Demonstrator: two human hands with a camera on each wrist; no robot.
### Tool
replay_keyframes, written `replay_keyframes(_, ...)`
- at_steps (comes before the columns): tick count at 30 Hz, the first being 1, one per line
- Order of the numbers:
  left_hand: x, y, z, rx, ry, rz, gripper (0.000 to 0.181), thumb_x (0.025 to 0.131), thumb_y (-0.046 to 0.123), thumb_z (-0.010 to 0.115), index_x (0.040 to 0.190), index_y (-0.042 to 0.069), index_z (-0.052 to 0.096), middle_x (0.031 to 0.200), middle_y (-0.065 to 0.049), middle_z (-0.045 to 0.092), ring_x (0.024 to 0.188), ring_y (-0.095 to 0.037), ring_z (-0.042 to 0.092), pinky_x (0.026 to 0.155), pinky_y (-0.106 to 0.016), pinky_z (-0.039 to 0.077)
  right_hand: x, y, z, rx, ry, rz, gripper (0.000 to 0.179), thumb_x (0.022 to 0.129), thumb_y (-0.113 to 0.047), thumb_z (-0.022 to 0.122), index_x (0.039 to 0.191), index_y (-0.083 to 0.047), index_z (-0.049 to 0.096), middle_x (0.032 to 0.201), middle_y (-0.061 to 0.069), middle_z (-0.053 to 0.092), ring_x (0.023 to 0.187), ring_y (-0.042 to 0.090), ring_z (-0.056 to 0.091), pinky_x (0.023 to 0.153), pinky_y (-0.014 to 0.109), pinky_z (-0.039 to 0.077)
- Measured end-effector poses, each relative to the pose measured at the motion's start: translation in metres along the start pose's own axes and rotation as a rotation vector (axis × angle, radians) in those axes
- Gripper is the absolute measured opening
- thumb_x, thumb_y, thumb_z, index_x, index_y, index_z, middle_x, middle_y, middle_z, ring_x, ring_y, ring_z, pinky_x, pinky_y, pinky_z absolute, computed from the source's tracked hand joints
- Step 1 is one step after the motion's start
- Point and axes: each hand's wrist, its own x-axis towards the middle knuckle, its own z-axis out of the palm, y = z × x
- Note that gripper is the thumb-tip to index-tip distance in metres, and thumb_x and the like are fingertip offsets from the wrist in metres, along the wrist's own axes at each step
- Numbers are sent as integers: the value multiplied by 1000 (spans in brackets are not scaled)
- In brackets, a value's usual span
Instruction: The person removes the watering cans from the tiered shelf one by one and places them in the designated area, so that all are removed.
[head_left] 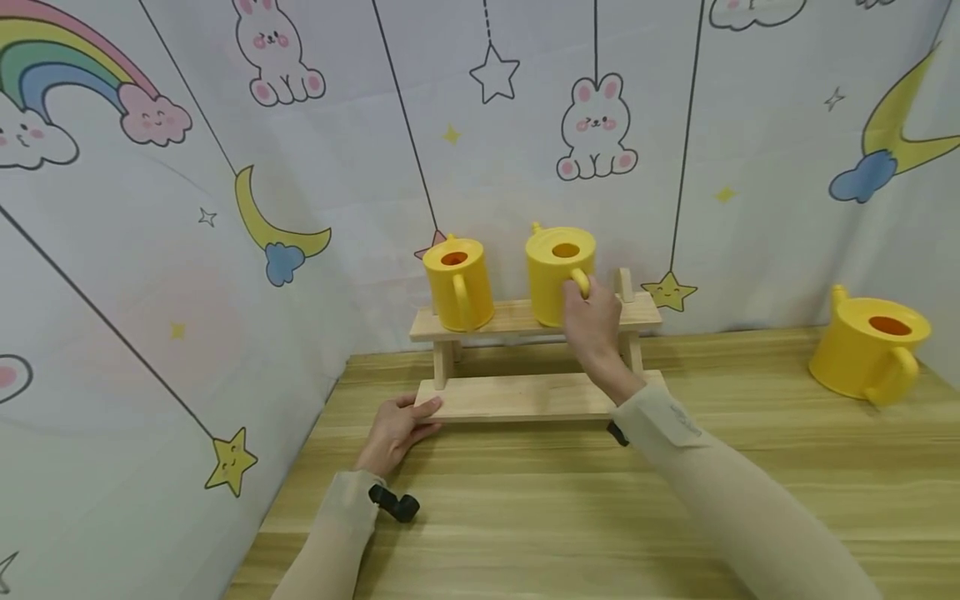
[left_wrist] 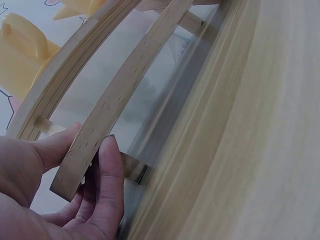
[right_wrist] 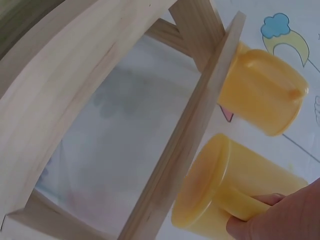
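A two-tier wooden stand (head_left: 517, 398) stands against the back wall. My left hand (head_left: 392, 433) grips the left end of its lower board, thumb on top and fingers beneath, as the left wrist view shows at the board's end (left_wrist: 75, 175). With my right hand (head_left: 592, 323) I hold a yellow watering can (head_left: 550, 283) by its handle, at the right part of the upper board (head_left: 510, 315). In the right wrist view, the base of this can (right_wrist: 200, 185) is beside the upper board's edge. Another yellow watering can (head_left: 442, 292) stands on the upper board's left part.
A third yellow watering can (head_left: 847, 354) stands on the wood-grain table (head_left: 525, 517) at the far right. Behind everything hangs a white cloth (head_left: 360, 167) printed with rabbits, stars and moons. Its left side (head_left: 112, 350) runs along the table's left edge.
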Motion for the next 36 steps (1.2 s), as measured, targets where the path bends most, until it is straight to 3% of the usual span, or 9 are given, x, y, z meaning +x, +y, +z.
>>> replay_keyframes(18,-1,-3,0,4,-9,4,61,104,9,76,153,-13,48,130,-22,64,96,-14,75,82,-23,69,2,3,-74,-35,44,22,36,109,-20,47,74,-13,42,60,-7,39,54,10,44,46,22,33)
replay_keyframes(28,0,-2,1,17,-10,-2,62,105,9,75,156,-12,46,140,-26,59,100,-15,73,82,-22,69,11,21,-131,-120,189,30,39,107,-22,48,70,-11,42,57,-9,37,51,10,38,45,23,30)
replay_keyframes(36,1,-2,1,28,-17,-2,61,105,8,74,155,-12,47,135,-23,60,98,-12,72,82,-22,69,17,42,-175,-215,257,105,38,107,-24,47,72,-10,43,56,-11,36,51,9,36,45,23,28)
